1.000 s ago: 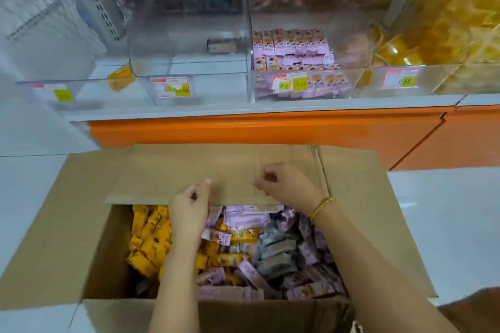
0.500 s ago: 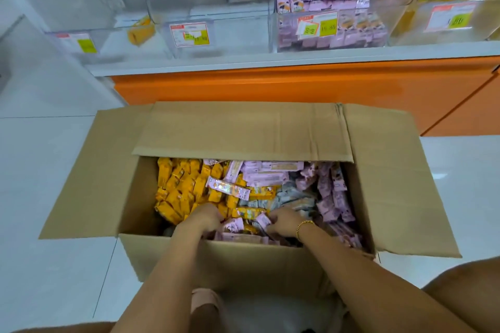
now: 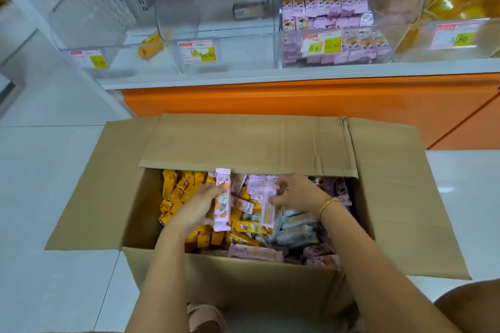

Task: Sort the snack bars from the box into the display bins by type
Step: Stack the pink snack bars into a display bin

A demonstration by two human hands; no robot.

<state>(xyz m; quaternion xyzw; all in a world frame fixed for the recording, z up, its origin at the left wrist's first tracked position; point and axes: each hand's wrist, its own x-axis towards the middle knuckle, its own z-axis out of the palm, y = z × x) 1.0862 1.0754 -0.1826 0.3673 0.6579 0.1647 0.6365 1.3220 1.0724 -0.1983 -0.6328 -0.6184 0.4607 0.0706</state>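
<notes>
An open cardboard box [image 3: 400, 197] on the floor holds yellow bars [image 3: 176, 194] at its left, grey bars [image 3: 295, 227] in the middle and pink bars [image 3: 254, 251] scattered about. My left hand [image 3: 201, 204] grips a long pink bar [image 3: 222, 200] held upright above the pile. My right hand [image 3: 296, 193] pinches another pink bar [image 3: 266, 204] by its upper end. On the shelf behind stand clear display bins: one [image 3: 335, 24] stocked with pink bars, a middle one [image 3: 221, 21] with a single grey bar, a left one [image 3: 108, 35] with one yellow bar [image 3: 150, 47].
The box's far flap [image 3: 249, 143] folds over the back of the opening. An orange cabinet front [image 3: 297, 100] runs below the shelf. A bin of yellow packets [image 3: 460, 3] is at the far right. White floor tiles [image 3: 40, 197] surround the box. My knee [image 3: 470, 305] shows at bottom right.
Both hands have come up from the near side of the pile, each now holding a pink bar. The camera view has shifted slightly, showing more of the bins.
</notes>
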